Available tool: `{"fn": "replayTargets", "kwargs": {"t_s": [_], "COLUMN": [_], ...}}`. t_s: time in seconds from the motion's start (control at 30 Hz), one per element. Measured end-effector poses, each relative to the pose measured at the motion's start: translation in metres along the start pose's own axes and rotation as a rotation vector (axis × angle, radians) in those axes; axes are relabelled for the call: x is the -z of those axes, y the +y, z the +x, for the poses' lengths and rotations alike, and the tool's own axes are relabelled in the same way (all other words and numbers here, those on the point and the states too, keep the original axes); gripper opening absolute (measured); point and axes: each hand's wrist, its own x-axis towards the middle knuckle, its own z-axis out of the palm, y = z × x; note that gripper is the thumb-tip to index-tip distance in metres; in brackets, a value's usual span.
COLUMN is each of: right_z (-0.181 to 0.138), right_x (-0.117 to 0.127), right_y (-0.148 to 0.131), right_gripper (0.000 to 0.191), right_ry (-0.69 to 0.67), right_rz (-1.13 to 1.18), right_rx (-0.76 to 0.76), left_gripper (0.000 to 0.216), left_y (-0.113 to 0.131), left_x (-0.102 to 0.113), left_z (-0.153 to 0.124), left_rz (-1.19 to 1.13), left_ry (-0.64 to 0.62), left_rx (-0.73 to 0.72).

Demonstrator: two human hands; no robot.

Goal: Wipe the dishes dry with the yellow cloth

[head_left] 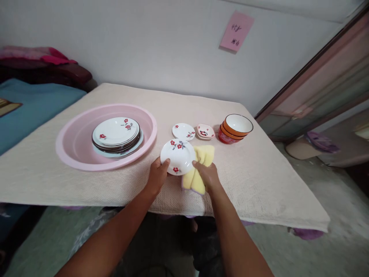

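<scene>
While the left hand pinches the plate at its lower left rim, fingers curled around the edge, the right hand presses a bunched yellow cloth against the plate's right side. The right fingers lie closed over the cloth, and their tips reach the rim. The plate is white with red flowers and stands a little tilted above the near part of the table cover; whether it touches the cover cannot be told. The lower folds of the cloth hang down to the cover.

From the plate, a smaller flowered plate lies at 12 o'clock, just beyond it. A small pink-and-white dish sits at 1 o'clock, and two stacked orange bowls rest on a red one at 2 o'clock. At 9 o'clock, a pink basin holds a stack of flowered plates. Beyond the table, a pink note is stuck to the wall at 12 o'clock, and blue bedding lies at 10 o'clock.
</scene>
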Motion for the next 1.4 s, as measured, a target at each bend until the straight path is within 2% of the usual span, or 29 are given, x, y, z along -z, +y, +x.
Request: {"fn": "replayTargets", "kwargs": {"t_s": [0.1, 0.17, 0.3, 0.4, 0.5, 0.6, 0.67, 0.73, 0.83, 0.97, 1.1, 1.2, 1.27, 1.4], "right_z": [0.005, 0.005, 0.003, 0.004, 0.002, -0.009, -0.020, -0.029, -0.036, -0.032, -0.018, -0.005, 0.001, 0.004], "right_x": [0.006, 0.006, -0.003, -0.012, -0.019, -0.025, -0.028, -0.030, -0.028, -0.016, -0.003, 0.004, 0.006, 0.003], "right_y": [-0.003, -0.005, -0.004, -0.001, -0.002, -0.005, -0.008, -0.010, -0.010, -0.004, 0.001, 0.002, 0.002, -0.001], "right_gripper": [0.036, 0.039, 0.037, 0.033, 0.034, 0.039, 0.040, 0.041, 0.038, 0.024, 0.015, 0.017, 0.019, 0.035], "right_ry": [0.238, 0.243, 0.079, 0.053, -0.011, -0.156, -0.282, -0.403, -0.476, -0.413, -0.219, 0.003, 0.103, 0.116], "right_rz": [-0.021, 0.023, -0.072, -0.185, -0.258, -0.332, -0.398, -0.489, -0.661, -0.926, -1.117, -1.072, -0.994, -0.983], "right_rx": [0.053, 0.130, 0.212, 0.233, 0.337, 0.484, 0.580, 0.655, 0.703, 0.716, 0.667, 0.555, 0.522, 0.593], "left_gripper": [0.033, 0.034, 0.037, 0.036, 0.035, 0.038, 0.042, 0.047, 0.045, 0.032, 0.044, 0.052, 0.052, 0.048], "left_y": [0.000, -0.002, -0.006, -0.009, -0.009, -0.008, -0.007, -0.005, -0.001, 0.006, 0.012, 0.016, 0.016, 0.011], "left_x": [0.002, 0.004, -0.001, -0.010, -0.015, -0.014, -0.009, -0.003, 0.003, 0.004, 0.001, -0.001, -0.003, -0.006], "left_z": [0.003, 0.004, -0.002, -0.011, -0.015, -0.014, -0.011, -0.010, -0.009, -0.008, -0.004, -0.005, -0.008, -0.014], "left_rz": [0.022, 0.043, 0.100, 0.142, 0.142, 0.104, 0.104, 0.076, -0.019, -0.108, -0.137, -0.138, -0.093, 0.071], "left_ry": [0.046, 0.020, -0.107, -0.220, -0.294, -0.353, -0.354, -0.299, -0.229, -0.279, -0.211, -0.248, -0.287, -0.360], "left_rx": [-0.004, 0.002, -0.034, -0.064, -0.049, 0.006, 0.030, 0.023, 0.010, 0.066, 0.155, 0.214, 0.244, 0.220]}}
